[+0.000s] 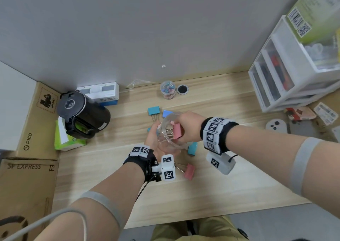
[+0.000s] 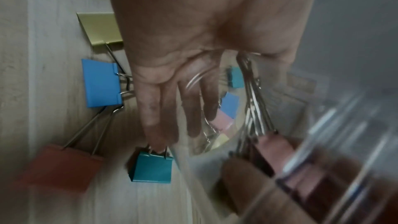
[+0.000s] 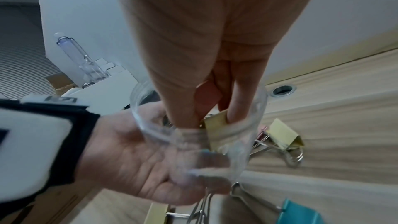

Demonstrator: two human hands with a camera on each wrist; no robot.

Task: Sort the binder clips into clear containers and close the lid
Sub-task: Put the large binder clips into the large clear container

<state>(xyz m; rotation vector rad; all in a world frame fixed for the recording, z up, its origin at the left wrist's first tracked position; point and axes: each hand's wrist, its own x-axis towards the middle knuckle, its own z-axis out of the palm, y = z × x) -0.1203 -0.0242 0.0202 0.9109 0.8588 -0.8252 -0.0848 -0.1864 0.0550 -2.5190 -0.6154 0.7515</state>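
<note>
My left hand (image 1: 155,139) is palm up above the desk and grips a clear container (image 1: 168,136), tilted with its mouth toward me. My right hand (image 1: 184,126) pinches a pink binder clip (image 1: 177,131) at that mouth. In the right wrist view its fingers (image 3: 178,108) reach into the container (image 3: 150,135), with a yellow clip (image 3: 215,125) at their tips. Loose clips lie on the desk: teal (image 1: 153,110), blue (image 1: 166,113), teal (image 1: 192,148) and pink (image 1: 189,171). The blurred left wrist view shows more clips beyond the fingers: yellow (image 2: 99,28), blue (image 2: 101,83) and teal (image 2: 152,168).
A small jar of tiny clips (image 1: 167,89) stands by the wall beside a round desk hole (image 1: 182,89). A black kettle (image 1: 82,115) and cardboard boxes (image 1: 36,123) are on the left. A white drawer unit (image 1: 285,75) stands at the right.
</note>
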